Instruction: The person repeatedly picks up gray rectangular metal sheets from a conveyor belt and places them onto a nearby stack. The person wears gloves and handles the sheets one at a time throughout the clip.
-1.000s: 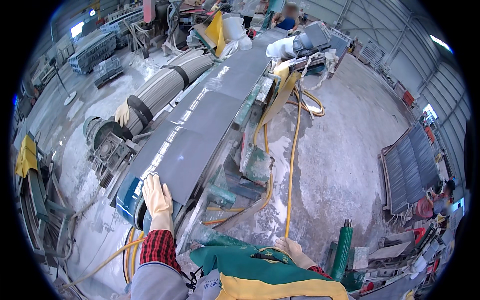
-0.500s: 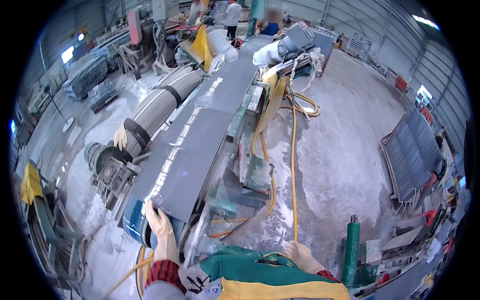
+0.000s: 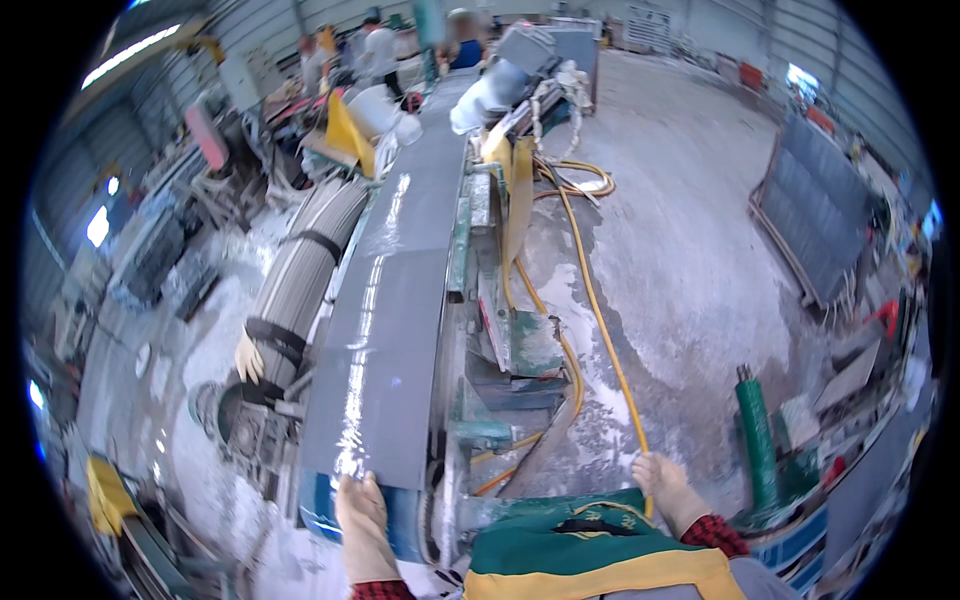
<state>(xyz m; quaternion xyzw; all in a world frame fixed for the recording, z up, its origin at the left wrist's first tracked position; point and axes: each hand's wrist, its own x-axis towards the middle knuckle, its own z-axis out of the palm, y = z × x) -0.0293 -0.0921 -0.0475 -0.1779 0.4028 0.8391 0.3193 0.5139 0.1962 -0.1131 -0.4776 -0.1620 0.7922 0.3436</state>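
Observation:
A long grey conveyor carries dark grey, shiny slabs [image 3: 395, 330] laid end to end, wet-looking along a bright streak. At the near end, my left hand [image 3: 362, 515], in a cream glove, is closed at the edge of the nearest slab, beside the blue end of the conveyor [image 3: 318, 508]. My right hand [image 3: 665, 488], also gloved, is closed round a yellow hose [image 3: 607, 340] that runs far up the floor to a coil. A green and yellow apron [image 3: 560, 545] covers my front below the hands.
Left of the conveyor lies a ribbed grey roller [image 3: 300, 265] with a loose cream glove [image 3: 249, 357] on it. A green post [image 3: 757, 440] stands at right, near a rack of dark slabs [image 3: 815, 205]. People [image 3: 380, 52] stand at the far end by machinery.
The view has swung, so the conveyor now runs more upright in the picture. My left hand stays at the slab's near end. My right hand remains at the yellow hose, now more raised into view.

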